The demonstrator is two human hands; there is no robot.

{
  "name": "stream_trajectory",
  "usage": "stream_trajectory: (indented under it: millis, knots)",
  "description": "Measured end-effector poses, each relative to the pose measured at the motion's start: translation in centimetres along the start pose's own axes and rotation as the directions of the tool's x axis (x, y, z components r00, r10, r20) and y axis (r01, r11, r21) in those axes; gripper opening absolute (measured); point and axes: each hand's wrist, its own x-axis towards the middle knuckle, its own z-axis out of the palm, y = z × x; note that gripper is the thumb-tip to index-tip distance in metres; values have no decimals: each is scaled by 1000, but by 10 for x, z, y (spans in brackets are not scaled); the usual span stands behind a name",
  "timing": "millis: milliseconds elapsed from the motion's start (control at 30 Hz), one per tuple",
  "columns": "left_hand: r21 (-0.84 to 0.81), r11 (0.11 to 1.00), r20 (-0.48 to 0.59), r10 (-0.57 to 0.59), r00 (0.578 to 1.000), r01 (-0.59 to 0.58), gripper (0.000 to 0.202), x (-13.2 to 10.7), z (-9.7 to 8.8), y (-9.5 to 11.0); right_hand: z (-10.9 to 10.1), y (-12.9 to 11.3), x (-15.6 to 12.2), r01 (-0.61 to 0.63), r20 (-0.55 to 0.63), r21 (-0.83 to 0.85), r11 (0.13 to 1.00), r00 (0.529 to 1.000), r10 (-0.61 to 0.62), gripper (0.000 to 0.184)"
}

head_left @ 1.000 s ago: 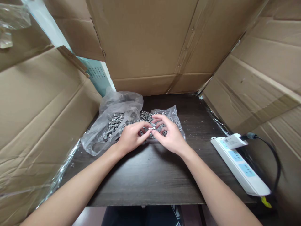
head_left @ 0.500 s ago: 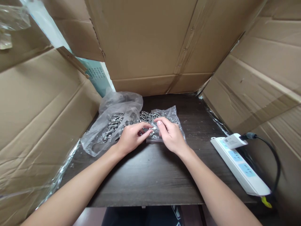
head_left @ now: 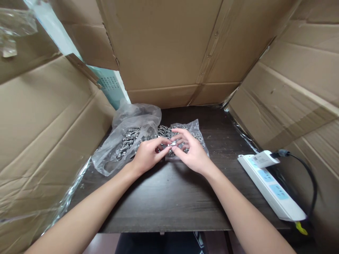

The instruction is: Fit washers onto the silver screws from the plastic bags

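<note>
A small shiny metal bolt (head_left: 172, 144) is pinched between the thumb and index finger of my left hand (head_left: 149, 152), its bright end pointing right. My right hand (head_left: 192, 151) curves around that end with its fingers spread apart. Its thumb tip is right beside the bolt; whether it touches cannot be made out. Behind and under the hands, a clear plastic bag (head_left: 194, 126) lies flat with nuts (head_left: 199, 138) scattered on it. A heap of bolts (head_left: 164, 131) sits just beyond my fingers, partly hidden by them.
To the left, a larger crumpled plastic bag (head_left: 106, 165) holds many bolts (head_left: 128, 143). A white power strip (head_left: 275, 192) with a plugged-in adapter and black cable lies at the right of the dark table (head_left: 164, 201). Cardboard walls (head_left: 169, 46) enclose the back and sides.
My right hand's fingers have spread from a closed pose, and its thumb has moved down and left beside the bolt. My left hand still holds the bolt in nearly the same place.
</note>
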Motion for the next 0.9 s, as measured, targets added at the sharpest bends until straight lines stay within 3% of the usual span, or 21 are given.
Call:
stream_trajectory:
  millis: [67, 167, 333, 400, 467, 567, 667, 733, 800, 900]
  knots:
    - [4, 1000, 2, -2, 1000, 2, 10, 0, 0, 0, -2, 1, 1, -58, -43, -50, 997, 998, 56, 32]
    - [5, 1000, -20, -5, 1000, 5, 9, -1, 1, 0, -8, 1, 2, -99, -152, -86, 991, 985, 85, 30]
    - [-13, 1000, -6, 0, 1000, 0, 8, 0, 1, -1, -8, -2, 1, -6, 39, 68, 998, 999, 3, 62]
    - [-11, 1000, 8, 2, 1000, -2, 8, 0, 1, -2, -4, -1, 1, -40, 34, 21, 999, 999, 39, 47]
    - [-1, 1000, 10, 2, 1000, -2, 8, -1, 1, -2, -1, 1, 1, -83, -71, -95, 992, 995, 76, 27]
    - [5, 1000, 8, 3, 1000, -3, 7, -1, 2, -3, 1, 2, 1, -58, -144, -119, 991, 989, 41, 30]
    - [-5, 1000, 22, 3, 1000, -3, 7, -1, 2, -2, 2, 1, 1, 0, -29, 17, 1000, 1000, 0, 52]
    - [-5, 1000, 35, 0, 999, 1, 8, -2, 2, -2, 2, 1, 0, -20, -9, -17, 1000, 1000, 20, 40]
    - [4, 1000, 39, -4, 999, 4, 8, -1, 2, -1, 1, 1, 0, -52, -73, -148, 988, 996, 42, 24]
    - [17, 1000, 26, -8, 1000, 8, 8, -1, 1, -1, 1, 0, 0, -49, -114, -233, 971, 993, 23, 26]
